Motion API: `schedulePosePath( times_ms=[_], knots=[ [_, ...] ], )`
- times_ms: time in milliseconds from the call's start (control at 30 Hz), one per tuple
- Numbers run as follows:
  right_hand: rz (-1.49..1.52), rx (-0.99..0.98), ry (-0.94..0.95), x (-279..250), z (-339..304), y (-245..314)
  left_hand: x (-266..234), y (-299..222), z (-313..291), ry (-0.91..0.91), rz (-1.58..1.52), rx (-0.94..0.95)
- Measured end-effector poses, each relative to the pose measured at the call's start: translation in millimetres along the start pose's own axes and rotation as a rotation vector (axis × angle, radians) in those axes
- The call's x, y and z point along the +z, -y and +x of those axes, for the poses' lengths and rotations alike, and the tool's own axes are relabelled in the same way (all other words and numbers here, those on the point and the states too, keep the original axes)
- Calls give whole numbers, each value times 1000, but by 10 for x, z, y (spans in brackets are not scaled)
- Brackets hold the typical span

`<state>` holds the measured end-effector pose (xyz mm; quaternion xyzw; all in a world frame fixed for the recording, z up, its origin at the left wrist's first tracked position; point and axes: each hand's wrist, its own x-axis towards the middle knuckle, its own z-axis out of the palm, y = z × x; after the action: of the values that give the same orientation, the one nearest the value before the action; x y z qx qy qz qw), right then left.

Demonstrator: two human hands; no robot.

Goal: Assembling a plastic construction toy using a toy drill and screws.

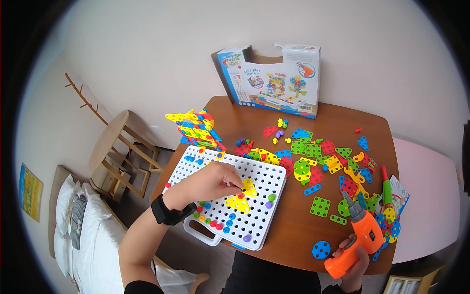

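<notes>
My left hand (215, 180), with a black watch on its wrist, reaches over the white pegboard (262, 215). Its fingers are pinched together beside two yellow triangle plates (239, 204) with holes, which lie on the board; what the fingertips hold, if anything, is hidden. A red peg shows at the near triangle's tip. My right hand (361, 264) is wrapped round the handle of an orange toy drill (367, 235), its grey bit pointing up and to the left. Colourful round pegs (219, 226) sit along the board's near left part.
Behind the board's far left corner stands a built lattice of yellow, red and blue plates (198, 130). Loose coloured plates (313, 147) cover the brown table's right half. A toy screwdriver (387, 193) lies at the right. An open cardboard box (274, 81) stands at the back.
</notes>
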<state>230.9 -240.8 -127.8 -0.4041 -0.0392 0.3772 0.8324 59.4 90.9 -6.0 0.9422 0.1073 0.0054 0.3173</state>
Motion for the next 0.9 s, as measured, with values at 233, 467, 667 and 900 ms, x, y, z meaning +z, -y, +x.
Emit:
schedulePosePath(
  times_ms=[233,467,667,900],
  knots=[
    [19,8,9,-17,2,-5,57,12,75,22,38,19],
    [44,13,30,-42,2,-1,91,-3,106,10,60,-3],
    [56,18,39,-47,11,-9,116,26,117,24,103,-7],
    [69,26,38,-53,5,-1,134,10,148,30,123,-7]
  ],
)
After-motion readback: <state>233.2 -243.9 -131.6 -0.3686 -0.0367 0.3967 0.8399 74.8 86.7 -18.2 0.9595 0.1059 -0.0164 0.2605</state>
